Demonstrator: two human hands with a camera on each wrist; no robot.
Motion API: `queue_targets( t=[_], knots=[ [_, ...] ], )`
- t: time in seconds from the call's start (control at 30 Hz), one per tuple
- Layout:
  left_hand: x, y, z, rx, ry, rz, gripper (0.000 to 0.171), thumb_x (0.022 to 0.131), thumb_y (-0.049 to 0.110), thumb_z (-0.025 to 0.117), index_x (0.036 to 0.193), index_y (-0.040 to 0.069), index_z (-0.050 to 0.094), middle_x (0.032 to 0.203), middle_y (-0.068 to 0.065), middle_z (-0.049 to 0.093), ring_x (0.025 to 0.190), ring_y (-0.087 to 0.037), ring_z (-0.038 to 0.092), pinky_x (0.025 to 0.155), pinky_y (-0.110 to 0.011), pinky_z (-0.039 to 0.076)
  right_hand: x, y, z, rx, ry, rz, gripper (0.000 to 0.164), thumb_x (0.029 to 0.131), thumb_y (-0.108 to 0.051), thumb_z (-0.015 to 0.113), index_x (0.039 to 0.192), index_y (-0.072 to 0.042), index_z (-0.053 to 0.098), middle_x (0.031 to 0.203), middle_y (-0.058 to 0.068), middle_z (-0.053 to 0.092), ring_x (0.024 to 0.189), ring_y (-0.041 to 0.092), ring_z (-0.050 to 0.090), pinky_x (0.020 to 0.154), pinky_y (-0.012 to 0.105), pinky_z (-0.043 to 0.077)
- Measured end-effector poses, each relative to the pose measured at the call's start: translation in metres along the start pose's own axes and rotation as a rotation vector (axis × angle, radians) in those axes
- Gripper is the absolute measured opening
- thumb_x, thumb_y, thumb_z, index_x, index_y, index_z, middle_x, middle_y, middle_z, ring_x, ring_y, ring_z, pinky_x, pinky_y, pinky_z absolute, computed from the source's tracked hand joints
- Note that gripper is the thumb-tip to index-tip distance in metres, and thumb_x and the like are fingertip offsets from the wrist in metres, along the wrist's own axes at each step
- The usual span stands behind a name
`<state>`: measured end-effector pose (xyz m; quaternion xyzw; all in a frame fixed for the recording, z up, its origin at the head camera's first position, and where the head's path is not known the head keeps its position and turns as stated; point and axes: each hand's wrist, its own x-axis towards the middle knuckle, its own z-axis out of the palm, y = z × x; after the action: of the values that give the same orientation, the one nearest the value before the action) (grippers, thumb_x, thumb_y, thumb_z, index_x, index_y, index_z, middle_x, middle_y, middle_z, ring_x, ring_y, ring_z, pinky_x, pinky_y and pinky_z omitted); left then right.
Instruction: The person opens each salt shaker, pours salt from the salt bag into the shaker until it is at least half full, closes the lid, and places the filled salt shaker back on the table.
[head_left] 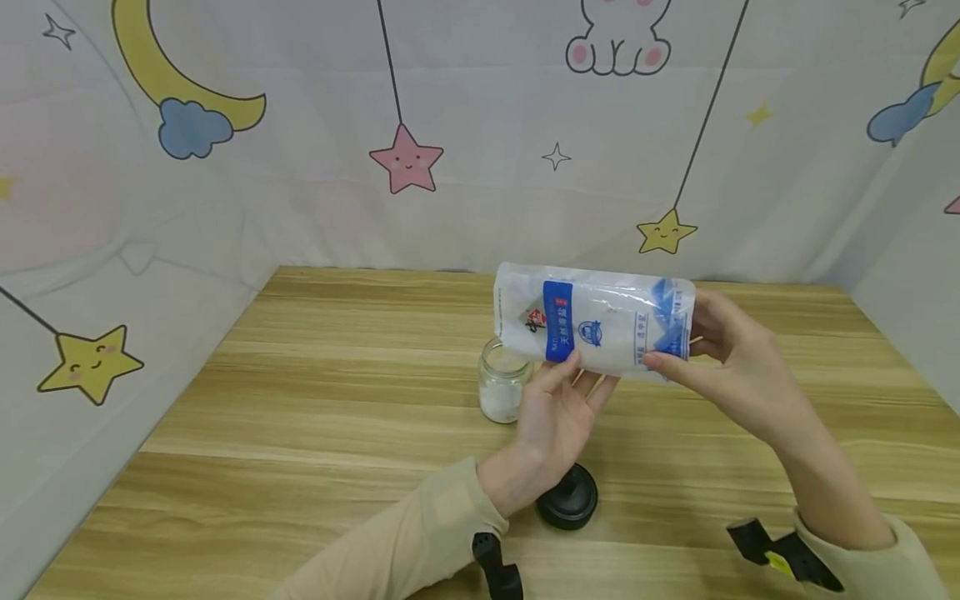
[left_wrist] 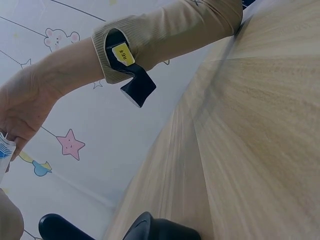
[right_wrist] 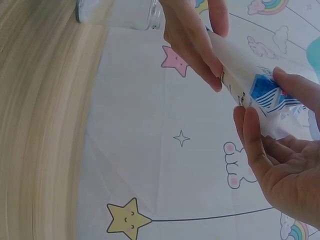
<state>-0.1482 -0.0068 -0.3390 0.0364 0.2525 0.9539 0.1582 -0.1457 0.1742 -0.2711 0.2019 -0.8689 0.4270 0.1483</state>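
A white and blue plastic bag of salt (head_left: 615, 321) is held on its side above the table, its printed front facing me. My left hand (head_left: 558, 417) holds it from below, with the thumb on the front and the fingers behind. At the bag's right end, my right hand (head_left: 750, 375) grips it between thumb and fingers. Both hands on the bag (right_wrist: 240, 70) show in the right wrist view. Behind the bag's left end stands a glass jar (head_left: 500, 398) without a lid, partly filled with white grains. The bag covers part of its rim.
A round black lid (head_left: 567, 500) lies on the wooden table (head_left: 300, 417), partly behind my left wrist. White cloth (head_left: 480, 217) with printed stars and moons hangs around the table's back and sides. Black straps (head_left: 498, 567) sit on both sleeves.
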Motion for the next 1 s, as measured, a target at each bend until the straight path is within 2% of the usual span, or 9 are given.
queue_targets(
  t=[0.4, 1.0],
  knots=[
    [0.0016, 0.0005, -0.0004, 0.012, 0.024, -0.019, 0.042, 0.101, 0.013, 0.042, 0.142, 0.022, 0.037, 0.143, -0.001, 0.049, 0.127, -0.015, 0.053, 0.107, -0.031, 0.046, -0.0004, 0.0002, 0.0013, 0.006, 0.011, -0.033, 0.061, 0.078, -0.002, 0.077, 0.133, -0.009, 0.051, 0.102, -0.023, 0.063, 0.08, 0.001, 0.062, 0.068, 0.01, 0.053],
    [0.0012, 0.0009, 0.0004, 0.041, 0.025, -0.017, 0.041, 0.103, 0.014, 0.041, 0.142, 0.022, 0.036, 0.145, -0.001, 0.048, 0.129, -0.016, 0.052, 0.107, -0.032, 0.046, -0.0016, 0.0, 0.0008, 0.009, 0.022, -0.054, 0.06, 0.077, 0.0, 0.077, 0.131, -0.009, 0.053, 0.1, -0.022, 0.065, 0.079, 0.001, 0.062, 0.069, 0.009, 0.052]
  ],
)
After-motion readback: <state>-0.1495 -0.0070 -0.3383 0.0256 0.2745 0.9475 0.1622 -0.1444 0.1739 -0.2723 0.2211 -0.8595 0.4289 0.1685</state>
